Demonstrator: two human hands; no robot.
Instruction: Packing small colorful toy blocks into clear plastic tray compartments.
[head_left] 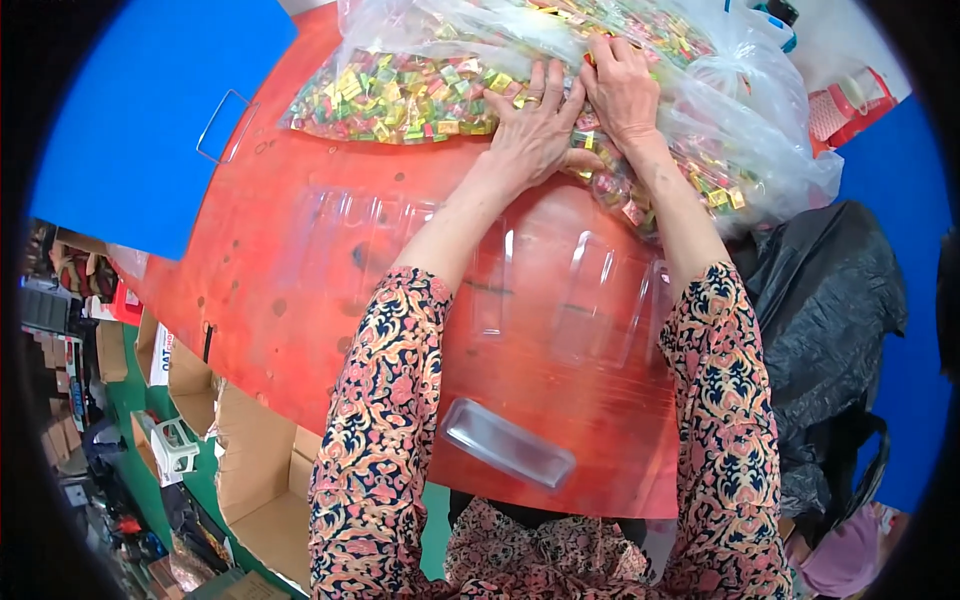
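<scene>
Both hands on candy heap inside clear bag (760,150), far edge of red desk (300,250). Left hand (530,130) flat, fingers spread on candies (400,100). Right hand (622,90) just beside, fingers curled into heap; pinch unclear. Heap long axis runs left-right, mostly left of hands. Clear trays (560,290) near forearms, toward body.

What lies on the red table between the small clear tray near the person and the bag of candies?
In the head view, clear plastic blister trays lie on the red table between the small tray and candy bag.

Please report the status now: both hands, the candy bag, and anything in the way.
Left hand and right hand flat on clear candy bag, fingers spread. Clear plastic trays empty on red table. Nothing blocking.
</scene>
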